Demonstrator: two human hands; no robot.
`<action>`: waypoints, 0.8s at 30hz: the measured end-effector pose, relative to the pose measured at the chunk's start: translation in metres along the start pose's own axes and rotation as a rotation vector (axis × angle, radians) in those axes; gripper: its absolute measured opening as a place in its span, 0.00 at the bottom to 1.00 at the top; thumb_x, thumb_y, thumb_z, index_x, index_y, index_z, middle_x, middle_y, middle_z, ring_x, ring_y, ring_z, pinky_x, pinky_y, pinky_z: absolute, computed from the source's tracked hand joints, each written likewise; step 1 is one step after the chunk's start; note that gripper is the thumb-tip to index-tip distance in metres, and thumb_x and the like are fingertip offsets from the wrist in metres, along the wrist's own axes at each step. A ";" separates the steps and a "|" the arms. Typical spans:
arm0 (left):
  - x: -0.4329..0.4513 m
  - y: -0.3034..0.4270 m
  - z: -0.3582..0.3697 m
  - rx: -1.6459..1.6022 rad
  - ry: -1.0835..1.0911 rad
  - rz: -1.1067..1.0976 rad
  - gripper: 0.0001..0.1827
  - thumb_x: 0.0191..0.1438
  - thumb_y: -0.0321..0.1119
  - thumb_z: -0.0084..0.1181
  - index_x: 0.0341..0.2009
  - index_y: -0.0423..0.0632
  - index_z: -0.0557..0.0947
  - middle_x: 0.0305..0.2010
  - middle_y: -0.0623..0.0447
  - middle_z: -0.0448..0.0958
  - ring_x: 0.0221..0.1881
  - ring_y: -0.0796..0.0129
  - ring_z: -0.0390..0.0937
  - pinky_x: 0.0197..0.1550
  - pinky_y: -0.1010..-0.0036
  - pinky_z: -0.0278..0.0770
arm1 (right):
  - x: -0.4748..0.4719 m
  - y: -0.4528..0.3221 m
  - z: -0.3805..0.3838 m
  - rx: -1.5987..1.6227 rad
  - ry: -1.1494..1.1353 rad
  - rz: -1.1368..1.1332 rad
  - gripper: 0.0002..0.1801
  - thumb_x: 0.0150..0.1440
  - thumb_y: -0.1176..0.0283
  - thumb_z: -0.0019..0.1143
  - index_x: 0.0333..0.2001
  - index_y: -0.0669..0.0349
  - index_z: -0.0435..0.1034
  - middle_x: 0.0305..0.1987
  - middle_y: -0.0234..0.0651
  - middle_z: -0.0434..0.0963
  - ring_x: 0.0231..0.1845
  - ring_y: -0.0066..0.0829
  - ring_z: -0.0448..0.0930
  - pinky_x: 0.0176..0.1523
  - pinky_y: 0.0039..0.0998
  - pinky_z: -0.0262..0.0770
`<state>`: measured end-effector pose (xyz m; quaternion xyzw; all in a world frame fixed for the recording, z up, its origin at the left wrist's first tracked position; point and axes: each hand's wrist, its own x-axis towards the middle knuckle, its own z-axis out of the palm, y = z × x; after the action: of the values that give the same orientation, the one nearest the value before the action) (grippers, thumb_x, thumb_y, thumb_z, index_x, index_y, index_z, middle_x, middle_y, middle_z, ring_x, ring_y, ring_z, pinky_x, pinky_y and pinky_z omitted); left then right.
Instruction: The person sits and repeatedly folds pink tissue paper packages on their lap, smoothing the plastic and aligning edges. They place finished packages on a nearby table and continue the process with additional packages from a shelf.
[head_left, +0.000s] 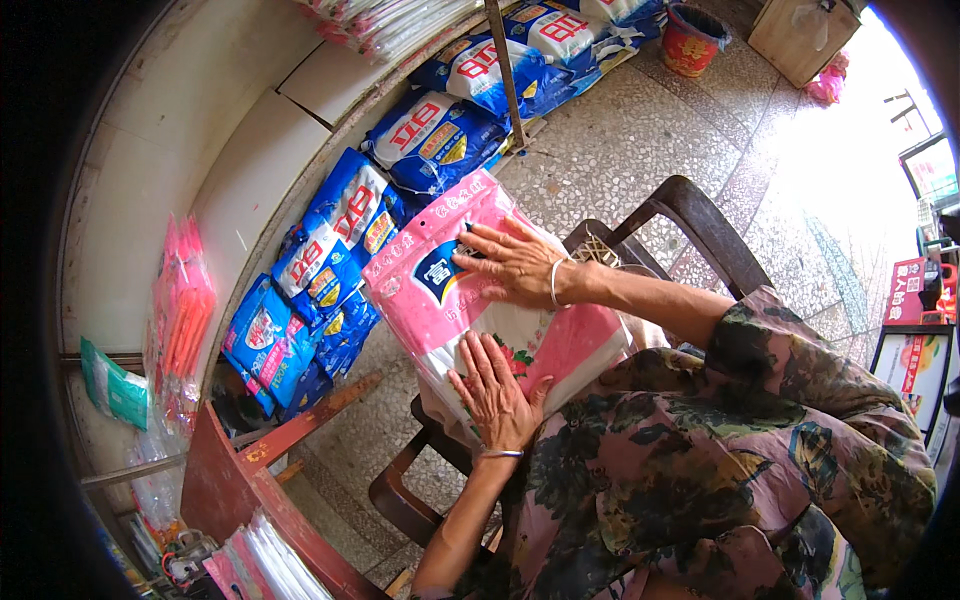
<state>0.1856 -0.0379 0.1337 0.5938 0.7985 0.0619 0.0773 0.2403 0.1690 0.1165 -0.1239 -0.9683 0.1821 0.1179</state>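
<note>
A pink and white printed plastic package (577, 352) of flat, folded contents lies across my lap. It bears writing, a dark blue emblem and a red flower print. My left hand (499, 394), with a silver bangle at the wrist, rests flat on its lower white part, fingers slightly spread. Higher up, my right hand (517, 262) lies palm down over the emblem and covers part of it. A white bracelet circles that wrist. Neither hand is closed around anything.
Blue and white detergent bags (435, 139) line the shelf's foot. A dark chair armrest (697, 225) stands beside my right arm. A red wooden frame (262, 502) is at lower left, with pink plastic packs (180, 322) above. A red bucket (690, 45) stands on the terrazzo floor (592, 165).
</note>
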 end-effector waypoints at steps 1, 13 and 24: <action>0.000 0.000 0.000 0.006 0.001 -0.003 0.52 0.51 0.70 0.26 0.62 0.33 0.46 0.67 0.36 0.40 0.68 0.49 0.35 0.64 0.49 0.29 | 0.005 0.004 -0.003 0.005 -0.075 0.074 0.35 0.56 0.52 0.41 0.65 0.44 0.44 0.70 0.37 0.42 0.70 0.36 0.42 0.67 0.48 0.35; -0.008 0.002 0.014 0.140 0.111 0.084 0.50 0.49 0.68 0.37 0.58 0.31 0.57 0.61 0.33 0.55 0.63 0.44 0.51 0.58 0.45 0.47 | 0.053 -0.077 0.002 -0.034 0.072 -0.462 0.31 0.51 0.52 0.49 0.57 0.52 0.60 0.65 0.45 0.53 0.67 0.41 0.53 0.64 0.51 0.48; -0.007 0.005 0.017 0.096 0.128 0.058 0.50 0.50 0.68 0.34 0.60 0.32 0.54 0.63 0.35 0.52 0.65 0.46 0.48 0.59 0.44 0.42 | 0.094 -0.043 0.062 0.018 -0.022 -0.406 0.31 0.54 0.51 0.42 0.60 0.48 0.55 0.66 0.40 0.53 0.68 0.36 0.49 0.64 0.55 0.41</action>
<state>0.1954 -0.0428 0.1188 0.6144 0.7864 0.0637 -0.0043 0.1270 0.1370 0.0938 0.0768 -0.9730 0.1644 0.1427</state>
